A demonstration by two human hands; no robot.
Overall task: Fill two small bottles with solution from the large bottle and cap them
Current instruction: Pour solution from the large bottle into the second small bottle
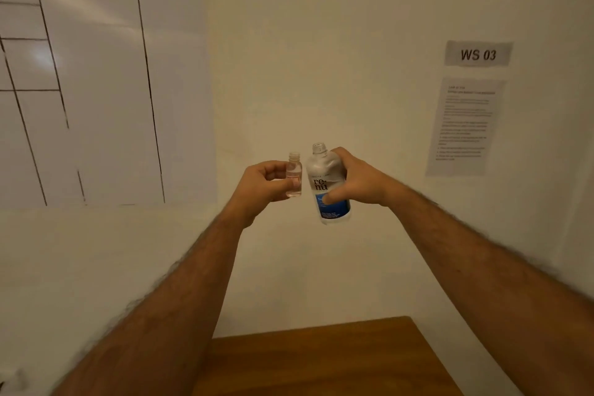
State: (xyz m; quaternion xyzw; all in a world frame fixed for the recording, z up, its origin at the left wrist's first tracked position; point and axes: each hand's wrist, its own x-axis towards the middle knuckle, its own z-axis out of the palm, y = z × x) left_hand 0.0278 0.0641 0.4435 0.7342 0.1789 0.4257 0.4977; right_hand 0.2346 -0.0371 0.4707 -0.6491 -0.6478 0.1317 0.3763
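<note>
From the head camera, both your arms reach forward and up, well above the table (321,360), whose brown wooden top shows only at the bottom of the view.

Your left hand (262,188) holds the small bottle (294,175) upright, pinched between the thumb on the near side and the curled fingers behind it. The bottle stands out past your fingertips to the right of the hand. It is clear, has a pale pink label, and its threaded neck is uncapped. Whether there is liquid inside you cannot tell at this size.

Your right hand (352,178) grips the large bottle (328,185), fingers wrapped round its far side and the thumb pressed across the blue part of the label at the front. The bottle sits to the left of that hand, nearly upright with its top leaning slightly left, and its mouth is open too. The label reads "renu" in dark letters over white, with a blue band below.

The two bottles are just beside each other, between your hands, with a narrow gap; the large bottle's mouth stands a little higher than the small one's.

Beyond your right hand, on the wall, hang a sign (478,54) reading "WS 03" and a printed sheet (464,127) under it. Past your left hand the wall is tiled.
</note>
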